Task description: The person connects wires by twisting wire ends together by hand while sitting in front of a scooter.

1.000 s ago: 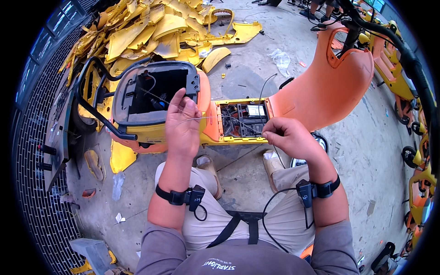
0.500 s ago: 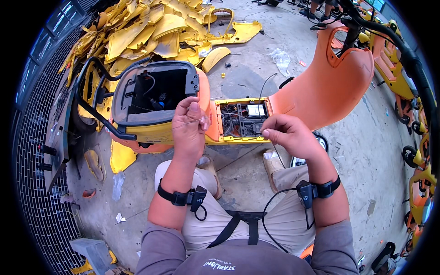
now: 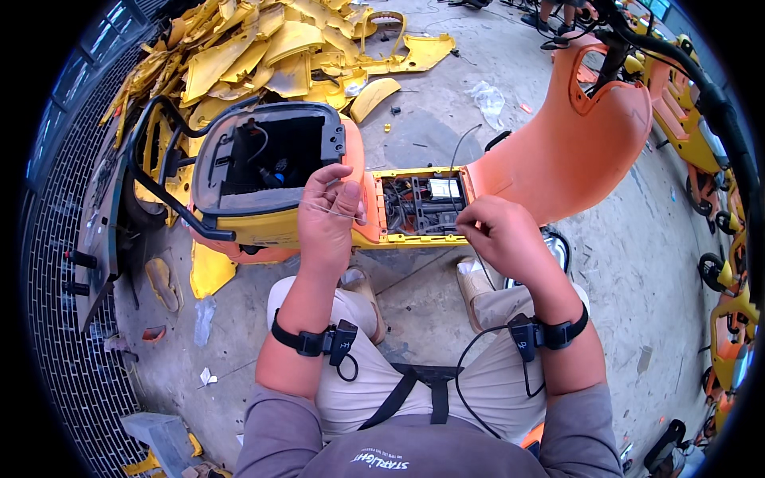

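Observation:
My left hand (image 3: pixel 328 215) is raised in front of the open seat box (image 3: pixel 239 159) of a yellow and orange scooter body, fingers curled and thumb pressed in. A thin pale strand (image 3: pixel 335 213) crosses its fingers. To the right, my right hand (image 3: pixel 504 233) is pinched at the edge of the open floor compartment (image 3: pixel 398 239). A thin dark cable (image 3: pixel 456 147) arcs up out of that compartment and runs down to the fingertips, reappearing below the hand. Inside the compartment are tangled wires (image 3: pixel 402 203) and a pale box-shaped part (image 3: pixel 444 189).
The orange front shield (image 3: pixel 558 151) rises at the right. A black rail (image 3: pixel 147 187) surrounds the left end. Behind lies a heap of yellow panels (image 3: pixel 271 48). Scooters (image 3: pixel 693 143) line the right side. A plastic bag (image 3: pixel 488 102) lies on the floor.
My left hand has turned slightly, with its thumb now more upright across the strand. The right hand has shifted a little, its fingers bending further down. The scooter body stays in place.

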`<state>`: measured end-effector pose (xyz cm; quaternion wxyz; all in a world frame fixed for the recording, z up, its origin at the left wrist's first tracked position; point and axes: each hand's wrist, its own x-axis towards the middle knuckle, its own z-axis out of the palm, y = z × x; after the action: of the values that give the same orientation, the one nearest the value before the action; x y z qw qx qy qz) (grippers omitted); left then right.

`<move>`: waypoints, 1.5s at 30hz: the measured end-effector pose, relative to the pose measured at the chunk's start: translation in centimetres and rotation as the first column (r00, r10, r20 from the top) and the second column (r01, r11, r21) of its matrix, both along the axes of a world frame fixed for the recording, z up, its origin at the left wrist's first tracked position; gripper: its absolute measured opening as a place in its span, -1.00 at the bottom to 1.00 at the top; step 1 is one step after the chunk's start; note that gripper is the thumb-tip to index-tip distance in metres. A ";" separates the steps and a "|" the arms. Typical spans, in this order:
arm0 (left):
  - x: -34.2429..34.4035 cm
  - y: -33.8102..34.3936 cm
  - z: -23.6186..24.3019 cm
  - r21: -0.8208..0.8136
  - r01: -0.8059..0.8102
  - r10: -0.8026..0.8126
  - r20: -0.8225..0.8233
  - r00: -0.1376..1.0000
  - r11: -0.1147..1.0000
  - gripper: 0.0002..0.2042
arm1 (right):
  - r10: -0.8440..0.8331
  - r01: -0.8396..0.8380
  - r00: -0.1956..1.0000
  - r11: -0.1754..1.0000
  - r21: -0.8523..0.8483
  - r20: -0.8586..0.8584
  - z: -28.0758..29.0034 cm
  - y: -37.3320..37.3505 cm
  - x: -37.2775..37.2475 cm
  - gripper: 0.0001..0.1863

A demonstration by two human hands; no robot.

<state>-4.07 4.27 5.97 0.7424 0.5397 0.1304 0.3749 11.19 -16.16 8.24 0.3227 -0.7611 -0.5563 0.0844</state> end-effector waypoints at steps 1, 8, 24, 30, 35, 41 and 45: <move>0.0 0.0 0.0 -0.001 0.003 -0.003 0.001 1.000 1.000 -0.69 | -0.080 0.082 0.994 0.996 0.033 -0.076 -0.3 0.2 -0.1 -0.92; -0.2 0.2 -0.2 -0.031 0.058 -0.056 0.076 0.996 0.998 -0.65 | -0.236 0.325 0.778 0.944 0.052 -0.583 -0.4 1.2 -0.2 -0.89; -0.1 0.8 -0.2 -0.252 0.200 -0.155 0.187 0.970 0.947 -0.61 | 0.251 -0.186 0.953 0.925 0.331 -0.167 0.6 0.3 0.8 -0.89; -0.1 0.5 -0.2 -0.222 0.162 -0.126 0.168 0.978 0.962 -0.60 | -0.007 0.003 0.999 0.996 0.091 0.047 -0.1 0.6 -0.3 -0.93; -0.2 0.3 -0.3 -0.136 0.145 -0.125 0.151 0.981 0.980 -0.53 | -0.189 0.201 0.974 0.975 0.092 -0.124 -0.8 1.2 -0.6 -0.92; -0.3 0.2 -0.4 -0.083 0.197 -0.180 0.175 0.968 0.977 -0.56 | -0.300 0.362 0.887 0.923 0.126 -0.349 -1.4 1.7 -0.5 -0.90; -0.3 0.4 -0.5 -0.073 0.192 -0.176 0.186 0.967 0.979 -0.58 | -0.265 0.372 0.814 0.921 0.114 -0.517 -1.1 1.7 -0.2 -0.89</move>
<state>-4.40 4.68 5.44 0.8063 0.4796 0.0293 0.3449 11.00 -14.45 7.18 0.5413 -0.7586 -0.3252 0.1605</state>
